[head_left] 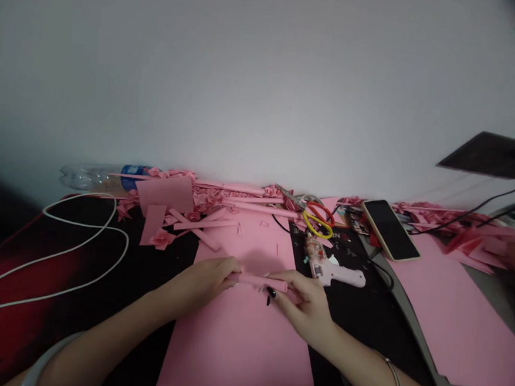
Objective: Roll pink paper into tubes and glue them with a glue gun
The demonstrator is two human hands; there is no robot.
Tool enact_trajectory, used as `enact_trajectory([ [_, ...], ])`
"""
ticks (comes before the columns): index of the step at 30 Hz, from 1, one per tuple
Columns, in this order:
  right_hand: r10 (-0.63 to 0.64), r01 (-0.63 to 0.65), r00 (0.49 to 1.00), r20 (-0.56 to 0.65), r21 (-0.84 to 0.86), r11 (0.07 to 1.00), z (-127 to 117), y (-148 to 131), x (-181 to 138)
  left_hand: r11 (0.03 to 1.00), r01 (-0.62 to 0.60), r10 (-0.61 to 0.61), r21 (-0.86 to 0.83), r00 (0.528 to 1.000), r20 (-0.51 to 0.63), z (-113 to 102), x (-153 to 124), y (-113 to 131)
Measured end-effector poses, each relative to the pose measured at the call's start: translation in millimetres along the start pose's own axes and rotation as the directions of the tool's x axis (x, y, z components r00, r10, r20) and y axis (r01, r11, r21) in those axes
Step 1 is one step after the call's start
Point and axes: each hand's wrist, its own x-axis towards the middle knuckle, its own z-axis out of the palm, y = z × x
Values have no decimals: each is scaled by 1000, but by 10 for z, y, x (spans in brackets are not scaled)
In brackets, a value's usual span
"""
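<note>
A rolled tube of pink paper [255,280] is held level between my two hands, above a large pink paper sheet [237,350]. My left hand [211,281] is closed on the tube's left end, its fingertips partly hidden. At the right end, my right hand [305,302] pinches the tube between thumb and fingers; its nails are dark. Beyond my hands, several more pink paper rolls [204,224] lie across the sheet's far left edge, beside a folded pink paper flower [161,239].
A pink glue gun [340,274] lies right of the sheet, with scissors [317,221] behind it. Farther right, a phone [391,230] rests on more pink sheets [464,319]. A plastic bottle [91,176] lies along the wall; a white cable [123,260] loops at left.
</note>
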Motion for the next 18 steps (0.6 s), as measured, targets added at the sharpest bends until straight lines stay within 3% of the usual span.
enact_trajectory([
  [6, 188, -198, 980, 62, 258, 946, 54, 80, 22, 982, -119, 124, 149, 992, -29, 27, 13, -89],
  [11, 273, -295, 954, 125, 222, 929, 49, 105, 72, 955, -101, 109, 280, 994, -14, 6, -4, -84],
  [18, 284, -307, 946, 155, 151, 940, 47, 124, 58, 955, -79, 77, 285, 997, 19, -13, -18, -50],
])
